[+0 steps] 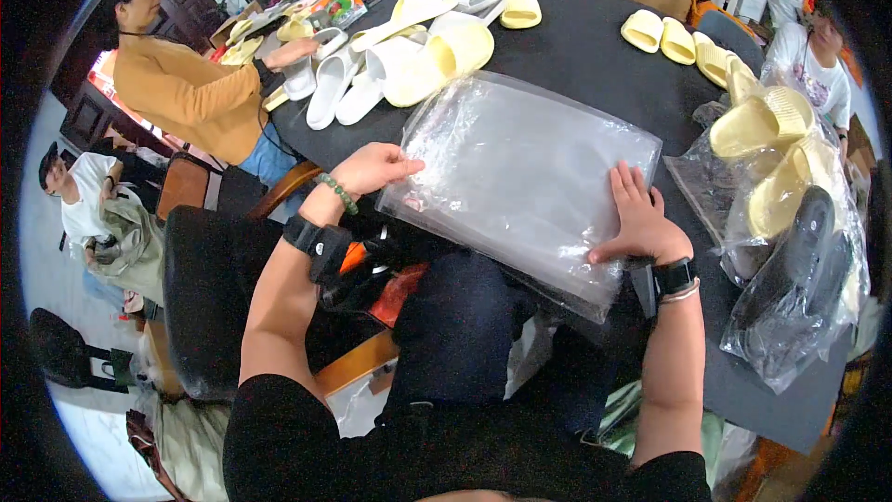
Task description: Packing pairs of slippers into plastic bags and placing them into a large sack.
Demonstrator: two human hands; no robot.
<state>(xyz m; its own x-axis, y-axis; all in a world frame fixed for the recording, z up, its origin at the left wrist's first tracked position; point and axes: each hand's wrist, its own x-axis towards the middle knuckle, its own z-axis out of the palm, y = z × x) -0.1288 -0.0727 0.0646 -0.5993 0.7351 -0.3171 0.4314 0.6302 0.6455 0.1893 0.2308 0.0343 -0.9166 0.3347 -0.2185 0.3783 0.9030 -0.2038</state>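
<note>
A stack of clear plastic bags lies in front of me, partly on the dark table and reaching out over its near edge. My left hand grips the stack's left edge, thumb on top and the other fingers mostly hidden beneath. On the right part of the stack rests my right hand, its fingers spread over the plastic. Just beyond the bags sits a pile of pale yellow and white slippers. To the right, several yellow slippers and a dark pair are in or under clear plastic wrapping.
The black tabletop bears a row of yellow slippers at the far right. At the left, a person in a mustard top reaches to the slipper pile. Other people are around the table. A black chair stands by my left arm.
</note>
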